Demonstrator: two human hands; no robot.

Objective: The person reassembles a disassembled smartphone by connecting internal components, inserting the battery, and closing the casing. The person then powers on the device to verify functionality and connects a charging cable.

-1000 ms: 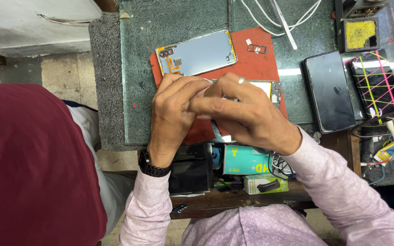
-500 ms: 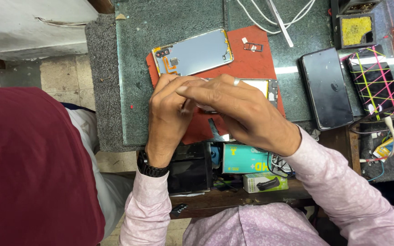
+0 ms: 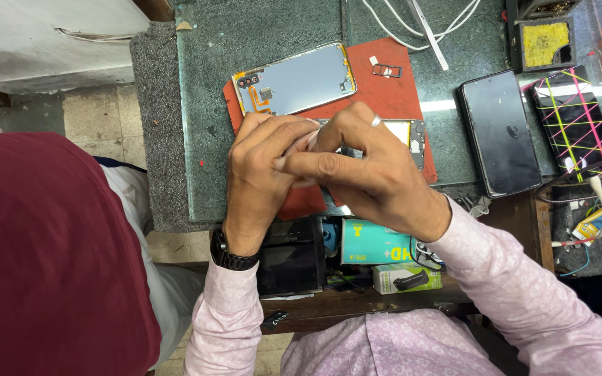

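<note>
Left hand (image 3: 263,174) and right hand (image 3: 374,177), fingers curled together, pinch a small pale piece (image 3: 308,139) (orientation hidden) over the red mat (image 3: 398,97). An opened phone back (image 3: 294,83) lies beyond, long axis left-right, on the green glass bench (image 3: 210,104); tiled floor left.

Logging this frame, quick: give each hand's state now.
Left hand: closed, fingers pinching a small pale piece.
Right hand: closed over the same piece; grip hidden.

Even, fairly bright overhead light; a white glare strip crosses the glass benchtop (image 3: 259,42) near the black phone (image 3: 499,132). Soft shadows under hands. Sharp focus, slight wide-angle edge stretch.
</note>
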